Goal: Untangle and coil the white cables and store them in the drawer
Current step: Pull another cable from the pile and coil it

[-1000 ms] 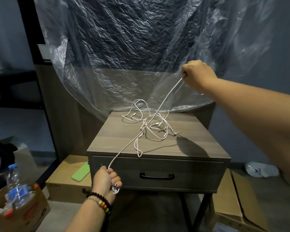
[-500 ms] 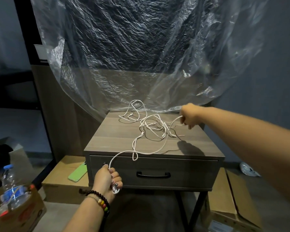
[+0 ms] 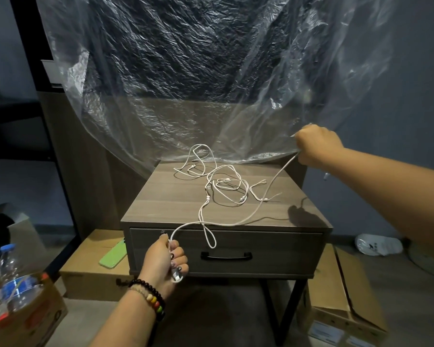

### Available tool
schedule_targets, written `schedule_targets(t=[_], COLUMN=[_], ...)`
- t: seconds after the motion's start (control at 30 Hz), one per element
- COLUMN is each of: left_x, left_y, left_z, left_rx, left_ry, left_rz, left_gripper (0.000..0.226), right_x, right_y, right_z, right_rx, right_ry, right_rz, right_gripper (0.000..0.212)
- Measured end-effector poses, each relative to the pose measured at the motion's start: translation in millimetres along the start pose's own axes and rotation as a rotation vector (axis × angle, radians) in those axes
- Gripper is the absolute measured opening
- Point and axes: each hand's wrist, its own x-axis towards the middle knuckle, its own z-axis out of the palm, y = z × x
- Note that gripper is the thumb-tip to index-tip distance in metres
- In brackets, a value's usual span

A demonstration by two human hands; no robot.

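A tangle of white cables (image 3: 226, 184) lies on top of a wooden nightstand (image 3: 161, 204). One long white cable (image 3: 268, 194) runs from my left hand over the front edge, across the top and up to my right hand. My left hand (image 3: 164, 259) grips the plug end of that cable in front of the drawer (image 3: 286, 249), which is closed, with a black handle (image 3: 226, 256). My right hand (image 3: 316, 146) is raised above the nightstand's back right corner and grips the cable's other stretch. A small loop of cable (image 3: 209, 236) hangs over the drawer front.
Clear plastic sheeting (image 3: 186, 83) hangs behind the nightstand. Cardboard boxes stand on the floor left (image 3: 90, 269) and right (image 3: 336, 296), with a green phone (image 3: 113, 254) on the left one. A box with a water bottle (image 3: 13, 279) sits at the lower left.
My right hand dropped to the nightstand top, then rose again up and to the right, pulling the long cable out of the tangle. My left hand stayed in place.
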Motion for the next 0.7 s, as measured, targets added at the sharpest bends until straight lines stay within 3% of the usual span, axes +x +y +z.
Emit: schedule_targets(t=[0.1,0.27,0.43,0.53,0.6,0.7], left_x=[-4,-14,-32,-47,-55,-63], left_y=[-5,-9,-14,-17,-19,-22], left_z=[7,15,12,12,13,15], left_rx=[0.07,0.184,0.248,0.225,0.199,0.227], left_ry=[-0.08,-0.24,-0.355,-0.422,-0.479,-0.553], left_rz=[0.038,0.135,0.157,0.117,0.074,0.008], left_gripper=[0.048,0.042,0.036,0.031,0.029,0.029], right_x=[-18,-69,-144,-179,-195,-207], right_y=[-10,-16,-20,-29,-38,-61], right_z=[-4,-23,-23,-7,6,33], right_rx=[0.014,0.418,0.803,1.063,1.234,1.281], right_ry=[-0.027,-0.235,-0.692,-0.924,-0.956,-0.77], right_rz=[-0.024,-0.1,-0.137,-0.136,-0.092,-0.072], right_gripper=[0.022,0.025,0.025,0.039,0.049,0.057])
